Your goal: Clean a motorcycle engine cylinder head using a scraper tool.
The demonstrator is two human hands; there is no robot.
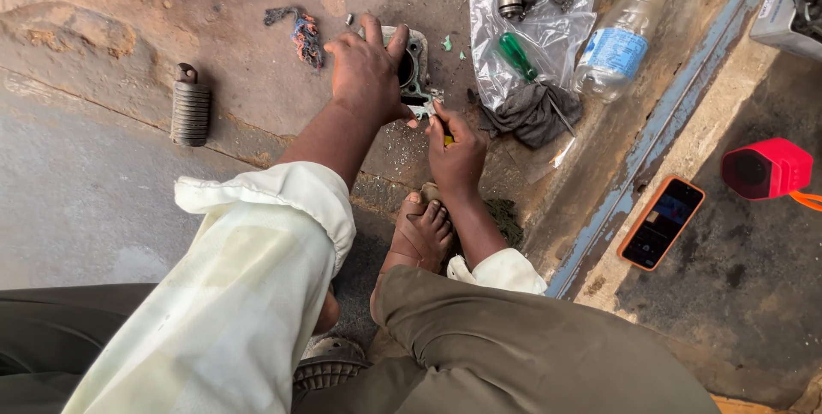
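Note:
My left hand (366, 71) lies on top of a grey metal engine part (417, 67) with a round bore, holding it down on the dirty concrete floor. My right hand (454, 147) is closed around a small thin tool (435, 113) with a yellow bit showing, its tip touching the part's lower edge. Green flakes of scraped material (446, 42) lie around the part. My bare foot (421, 230) rests just below my right hand.
A clear plastic bag (548, 24) with metal parts and a green-handled screwdriver (517, 56) lies to the right, beside a grey rag (533, 113) and a plastic bottle (618, 41). A ribbed footrest (190, 106), a phone in an orange case (662, 222) and a red object (768, 167) are nearby.

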